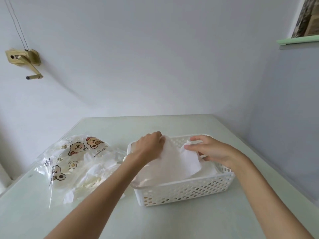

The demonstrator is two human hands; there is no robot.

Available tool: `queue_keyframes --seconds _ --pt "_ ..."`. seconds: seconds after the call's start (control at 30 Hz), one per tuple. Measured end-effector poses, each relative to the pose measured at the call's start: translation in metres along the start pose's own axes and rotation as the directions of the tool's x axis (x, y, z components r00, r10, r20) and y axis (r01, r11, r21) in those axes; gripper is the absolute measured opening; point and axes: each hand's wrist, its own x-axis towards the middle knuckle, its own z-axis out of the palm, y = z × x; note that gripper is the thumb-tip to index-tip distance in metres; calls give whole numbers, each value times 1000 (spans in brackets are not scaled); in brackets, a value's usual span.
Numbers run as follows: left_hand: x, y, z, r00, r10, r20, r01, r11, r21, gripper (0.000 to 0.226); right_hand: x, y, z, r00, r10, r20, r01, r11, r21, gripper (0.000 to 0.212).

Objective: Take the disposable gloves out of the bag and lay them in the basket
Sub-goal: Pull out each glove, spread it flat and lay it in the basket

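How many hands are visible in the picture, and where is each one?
2. The left hand grips the gloves over the basket; the right hand holds them from the right.

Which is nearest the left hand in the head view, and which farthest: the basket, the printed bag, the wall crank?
1. Basket: directly under the left hand.
2. Printed bag: on the table, to its left.
3. Wall crank: high on the far left wall.
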Motion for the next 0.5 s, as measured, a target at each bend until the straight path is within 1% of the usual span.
queue_keyframes --seconds 0.03,0.1,0.17,0.23,0.33,0.4,0.43,0.47,0.5 --pt "2 1 3 1000 8 6 -9 1000 30 35 3 3 -1 1000 -4 -22 2 997 -71 45" --pt "6 2 8 999 37 14 -39 994 106 36 10 9 -1 988 -67 -140 26 961 -274 39" --pt "8 2 11 997 81 4 -80 984 161 36 14 14 0 958 -149 -246 4 863 -505 38" --pt "10 -1 9 990 131 -43 -123 981 152 36 13 16 2 929 -216 -301 -41 749 -662 37" --pt "7 -8 -3 956 198 -214 -169 975 146 35 15 15 4 901 -304 -310 -55 629 -776 33" --pt "1 -12 -14 928 222 -301 -187 972 141 27 17 15 4 898 -331 -288 -43 587 -808 34" --pt "-3 -15 -18 927 240 -288 -213 969 124 22 18 15 3 901 -338 -272 -27 582 -813 35" --pt "-6 -18 -20 936 274 -220 -259 961 95 19 17 15 1 901 -347 -260 -7 587 -809 38" --pt "-11 -20 -22 941 320 -109 -315 947 64 17 15 16 0 888 -378 -261 20 599 -800 40"
